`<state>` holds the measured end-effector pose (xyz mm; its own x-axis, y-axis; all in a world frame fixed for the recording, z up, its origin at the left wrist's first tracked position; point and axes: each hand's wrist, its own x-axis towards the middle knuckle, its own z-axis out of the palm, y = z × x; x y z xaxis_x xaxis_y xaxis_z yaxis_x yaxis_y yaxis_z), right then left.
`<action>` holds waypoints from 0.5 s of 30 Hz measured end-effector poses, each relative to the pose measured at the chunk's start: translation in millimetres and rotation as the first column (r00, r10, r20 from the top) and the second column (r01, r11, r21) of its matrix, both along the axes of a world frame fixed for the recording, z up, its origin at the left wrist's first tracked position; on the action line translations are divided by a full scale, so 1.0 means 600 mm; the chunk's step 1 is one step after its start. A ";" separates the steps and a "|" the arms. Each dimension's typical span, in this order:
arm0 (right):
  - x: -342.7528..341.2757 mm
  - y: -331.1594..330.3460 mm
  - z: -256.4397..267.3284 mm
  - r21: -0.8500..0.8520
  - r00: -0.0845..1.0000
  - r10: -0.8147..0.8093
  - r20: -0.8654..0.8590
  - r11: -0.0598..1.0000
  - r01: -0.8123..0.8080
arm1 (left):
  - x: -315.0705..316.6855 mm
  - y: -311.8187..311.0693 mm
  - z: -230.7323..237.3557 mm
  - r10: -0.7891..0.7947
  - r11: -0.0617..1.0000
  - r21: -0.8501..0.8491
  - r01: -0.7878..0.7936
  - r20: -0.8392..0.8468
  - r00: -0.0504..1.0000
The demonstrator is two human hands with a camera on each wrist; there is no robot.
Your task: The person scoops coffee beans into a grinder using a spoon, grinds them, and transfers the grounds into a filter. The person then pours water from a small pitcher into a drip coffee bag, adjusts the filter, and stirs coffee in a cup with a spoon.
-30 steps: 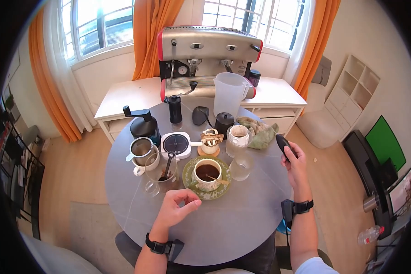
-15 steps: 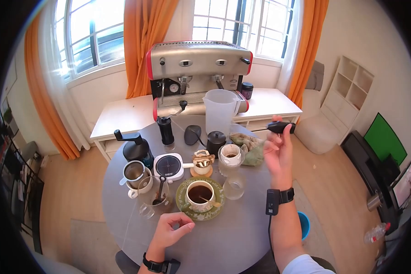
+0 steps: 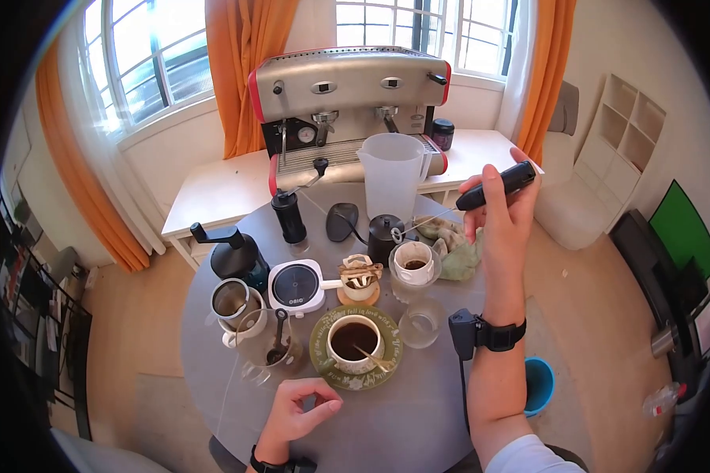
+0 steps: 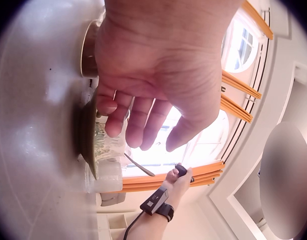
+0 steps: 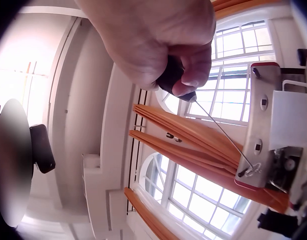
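Note:
My right hand [image 3: 506, 221] is raised above the table's right side, gripping a handheld milk frother by its black handle [image 3: 497, 185]. Its thin metal shaft slants down to the left, with the small coiled whisk [image 5: 253, 170] in the air. In the head view the whisk overlaps the black lidded pot [image 3: 383, 240]. My left hand [image 3: 300, 414] hangs loosely curled near the front of the table, holding nothing. Just beyond it stands a patterned cup [image 3: 352, 367] of dark coffee on a green saucer [image 3: 318, 351]. A spoon [image 3: 371, 356] leans in the cup.
A drinking glass [image 3: 420, 325] and a glass server with a paper filter [image 3: 412, 272] stand right of the saucer. Left are a glass mug [image 3: 252, 351] with a black scoop, a white hot plate [image 3: 296, 288] and hand grinders [image 3: 290, 217]. Behind stand a plastic jug [image 3: 390, 177] and espresso machine [image 3: 351, 83].
My right hand has lifted the frother and moved inward from the table's right edge, turning its whisk left and downward. The left hand has stayed near the table's front. The head view has shifted.

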<state>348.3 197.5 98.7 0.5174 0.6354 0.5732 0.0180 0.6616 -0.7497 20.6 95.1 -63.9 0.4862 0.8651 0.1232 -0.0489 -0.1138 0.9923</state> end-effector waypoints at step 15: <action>0.006 0.009 -0.028 -0.222 0.857 0.008 0.514 0.967 0.125 | 0.001 0.003 -0.006 0.039 0.999 -0.029 -0.039 0.024 0.999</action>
<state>351.6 202.7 81.9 0.2367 0.7645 0.5996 0.4721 0.4489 -0.7587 21.2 96.7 -67.7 0.4491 0.8868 0.1093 -0.0693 -0.0874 0.9938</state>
